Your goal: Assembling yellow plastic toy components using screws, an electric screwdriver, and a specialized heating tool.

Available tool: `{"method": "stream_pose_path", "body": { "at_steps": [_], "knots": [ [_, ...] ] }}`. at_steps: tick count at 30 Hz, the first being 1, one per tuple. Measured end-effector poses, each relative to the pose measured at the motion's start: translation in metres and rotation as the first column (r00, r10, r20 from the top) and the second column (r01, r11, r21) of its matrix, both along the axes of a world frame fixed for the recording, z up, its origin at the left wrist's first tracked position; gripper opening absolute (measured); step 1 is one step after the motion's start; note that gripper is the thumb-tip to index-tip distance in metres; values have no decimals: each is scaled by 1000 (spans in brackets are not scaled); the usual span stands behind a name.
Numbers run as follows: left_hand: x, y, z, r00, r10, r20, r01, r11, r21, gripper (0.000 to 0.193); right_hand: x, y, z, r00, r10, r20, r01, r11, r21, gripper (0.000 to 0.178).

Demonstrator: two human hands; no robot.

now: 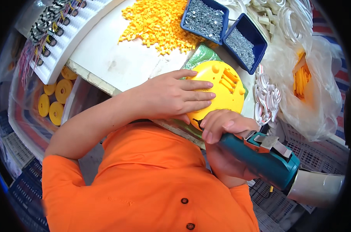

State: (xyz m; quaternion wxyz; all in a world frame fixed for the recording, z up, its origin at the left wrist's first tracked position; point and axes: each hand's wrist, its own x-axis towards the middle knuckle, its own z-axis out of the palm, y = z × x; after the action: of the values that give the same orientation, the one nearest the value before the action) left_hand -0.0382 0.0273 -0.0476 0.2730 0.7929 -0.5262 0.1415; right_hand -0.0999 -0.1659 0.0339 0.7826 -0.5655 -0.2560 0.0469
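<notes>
A round yellow plastic housing (224, 101) lies at the near edge of the table, its slotted compartment facing up. My left hand (179, 94) rests flat on its left side, fingers stretched out across it. In my right hand (230, 133) is a teal power screwdriver (260, 156), the fingers wrapped round its front end. Its dark tip meets the lower rim of the housing; the exact contact point is partly hidden by my fingers. A green patterned mat or bag (201, 55) shows under the housing's far side.
Loose small yellow parts (160, 23) lie heaped at the back. Two blue trays of small metal screws, one (205, 19) beside another (243, 44), stand beyond the housing. White cable bundles (266, 94) and a plastic bag (310, 85) are at right. Yellow discs (63, 91) fill a bin at left.
</notes>
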Motion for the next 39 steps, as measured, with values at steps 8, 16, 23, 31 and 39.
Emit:
{"method": "stream_pose_path", "body": {
  "at_steps": [8,16,23,31,39],
  "knots": [
    [1,-2,3,1000,-7,-30,6,999,-32,55,5,-3,9,998,-17,55,18,1000,-11,76],
    [-1,13,-6,992,-8,-122,-24,967,-253,39,37,-14,19,993,-114,22,114,993,31,86],
    [2,9,-7,995,7,-97,-33,964,-264,36,50,-10,8,995,-63,76,64,998,-10,79],
    [1,6,-13,997,43,-62,-60,947,-315,35,59,-11,-5,990,58,129,-38,988,-151,49],
    [-1,8,13,988,34,-147,-48,995,-90,51,64,-36,43,982,-72,172,88,992,-89,56]
  ]
}}
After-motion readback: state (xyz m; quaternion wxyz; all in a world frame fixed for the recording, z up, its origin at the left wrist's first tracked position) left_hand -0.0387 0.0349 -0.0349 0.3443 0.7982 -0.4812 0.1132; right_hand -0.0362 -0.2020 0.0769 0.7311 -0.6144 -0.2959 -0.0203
